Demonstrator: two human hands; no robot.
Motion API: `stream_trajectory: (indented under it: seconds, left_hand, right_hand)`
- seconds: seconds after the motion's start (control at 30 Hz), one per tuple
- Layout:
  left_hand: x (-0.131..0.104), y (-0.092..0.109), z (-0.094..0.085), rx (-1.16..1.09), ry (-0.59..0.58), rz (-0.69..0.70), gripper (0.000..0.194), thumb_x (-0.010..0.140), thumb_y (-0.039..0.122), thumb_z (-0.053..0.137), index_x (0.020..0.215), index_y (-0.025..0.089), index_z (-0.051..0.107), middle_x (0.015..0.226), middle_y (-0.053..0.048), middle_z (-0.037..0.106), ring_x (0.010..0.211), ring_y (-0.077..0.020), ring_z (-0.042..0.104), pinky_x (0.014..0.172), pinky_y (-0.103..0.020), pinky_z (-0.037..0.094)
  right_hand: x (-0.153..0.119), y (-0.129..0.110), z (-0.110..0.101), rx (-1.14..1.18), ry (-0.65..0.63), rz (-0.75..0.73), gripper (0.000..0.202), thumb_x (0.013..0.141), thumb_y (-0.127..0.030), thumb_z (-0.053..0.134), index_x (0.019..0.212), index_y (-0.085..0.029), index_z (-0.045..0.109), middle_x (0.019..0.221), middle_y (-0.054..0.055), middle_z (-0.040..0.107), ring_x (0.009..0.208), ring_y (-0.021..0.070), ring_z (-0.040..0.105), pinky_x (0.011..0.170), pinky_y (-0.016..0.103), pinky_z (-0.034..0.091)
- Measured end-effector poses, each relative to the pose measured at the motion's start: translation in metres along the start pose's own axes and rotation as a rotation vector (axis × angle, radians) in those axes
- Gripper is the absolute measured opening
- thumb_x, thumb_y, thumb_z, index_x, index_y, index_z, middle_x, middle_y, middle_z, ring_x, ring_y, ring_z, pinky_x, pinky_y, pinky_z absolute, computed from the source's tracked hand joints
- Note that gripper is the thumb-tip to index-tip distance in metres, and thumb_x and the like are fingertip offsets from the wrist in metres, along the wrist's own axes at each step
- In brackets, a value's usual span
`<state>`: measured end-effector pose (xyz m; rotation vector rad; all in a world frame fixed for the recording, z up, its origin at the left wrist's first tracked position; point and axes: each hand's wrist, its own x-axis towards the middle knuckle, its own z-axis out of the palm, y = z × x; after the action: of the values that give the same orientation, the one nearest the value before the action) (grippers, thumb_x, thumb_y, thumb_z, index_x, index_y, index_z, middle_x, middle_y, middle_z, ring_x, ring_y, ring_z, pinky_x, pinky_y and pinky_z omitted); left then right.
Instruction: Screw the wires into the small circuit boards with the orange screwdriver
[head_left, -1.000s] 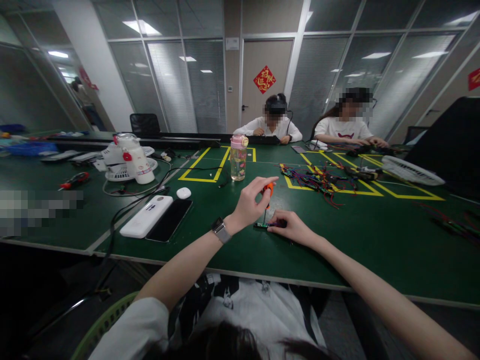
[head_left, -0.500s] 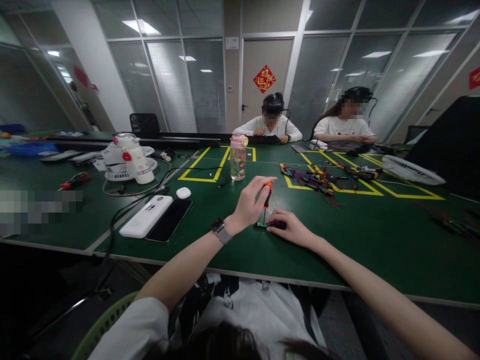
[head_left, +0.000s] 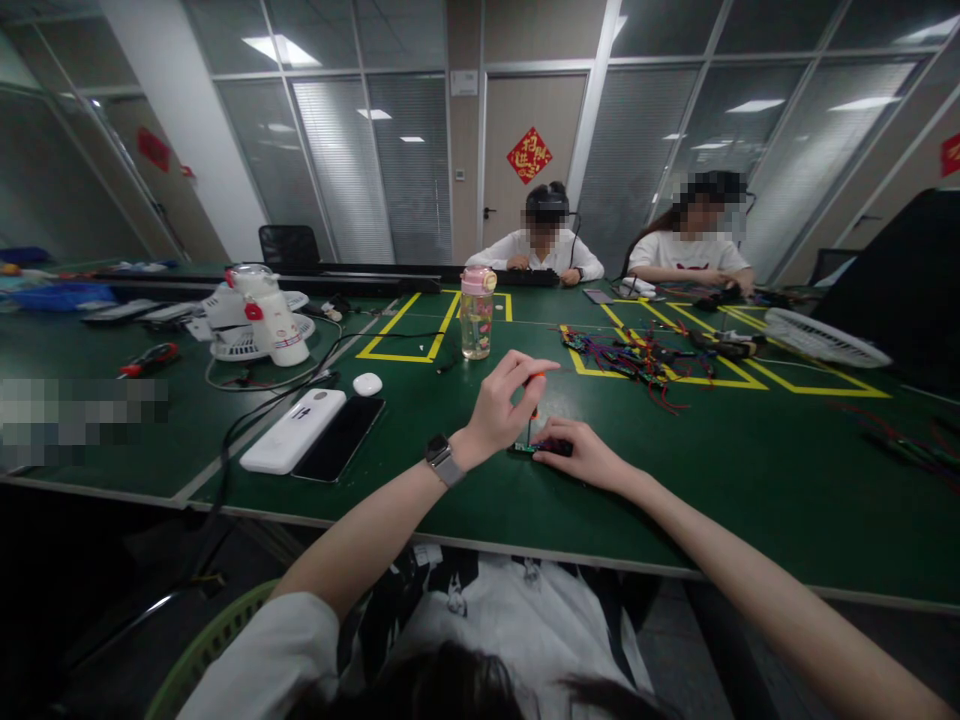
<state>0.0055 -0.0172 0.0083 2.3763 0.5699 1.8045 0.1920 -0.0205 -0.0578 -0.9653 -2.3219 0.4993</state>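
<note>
My left hand [head_left: 504,405], with a watch on its wrist, is closed round the orange-and-black handle of an upright screwdriver [head_left: 533,412]. The tool's shaft points down at a small green circuit board [head_left: 525,449] on the green table. On the right of the board, my right hand [head_left: 589,455] grips a small dark part [head_left: 556,447] joined to or lying against the board. My fingers hide much of the handle and some of the dark part.
A pink-lidded bottle [head_left: 477,315] stands beyond my hands. Tangled wires [head_left: 637,357] lie to the right. On the left are a white power bank [head_left: 295,430], a black phone [head_left: 339,438] and a white jug [head_left: 274,320]. Two people sit across the table.
My left fingers have shifted over the screwdriver's handle, covering more of its orange top. My right hand stays at the board.
</note>
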Motion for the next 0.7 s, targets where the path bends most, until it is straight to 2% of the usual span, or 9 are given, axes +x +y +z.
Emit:
stream_trajectory:
  seconds: [0.07, 0.2, 0.7]
  left_hand:
    - [-0.0009, -0.0009, -0.0002, -0.019, -0.004, -0.009, 0.029, 0.098, 0.020, 0.038, 0.114, 0.018, 0.061, 0.098, -0.006, 0.063, 0.094, -0.0148, 0.058, 0.085, -0.029, 0.048]
    - [-0.0014, -0.0018, 0.0000, -0.055, -0.035, -0.015, 0.031, 0.097, 0.018, 0.037, 0.121, 0.018, 0.057, 0.109, -0.008, 0.064, 0.099, -0.0154, 0.061, 0.090, -0.031, 0.048]
    - [-0.0010, -0.0007, 0.0008, -0.045, -0.028, -0.010, 0.028, 0.096, 0.016, 0.042, 0.117, 0.017, 0.060, 0.105, -0.008, 0.066, 0.099, -0.0156, 0.062, 0.088, -0.030, 0.050]
  right_hand:
    - [0.0000, -0.0003, 0.0000, 0.006, -0.002, 0.002, 0.016, 0.084, -0.031, 0.066, 0.091, -0.017, 0.071, 0.082, 0.004, 0.062, 0.072, 0.0155, 0.058, 0.068, 0.028, 0.046]
    - [0.0001, -0.0003, 0.0004, 0.019, -0.005, 0.007, 0.015, 0.083, -0.030, 0.065, 0.091, -0.017, 0.071, 0.082, 0.004, 0.062, 0.073, 0.0155, 0.058, 0.068, 0.028, 0.047]
    - [0.0008, -0.0017, -0.0001, -0.002, -0.005, 0.012, 0.016, 0.084, -0.031, 0.065, 0.091, -0.018, 0.071, 0.081, 0.004, 0.062, 0.072, 0.0159, 0.058, 0.068, 0.028, 0.046]
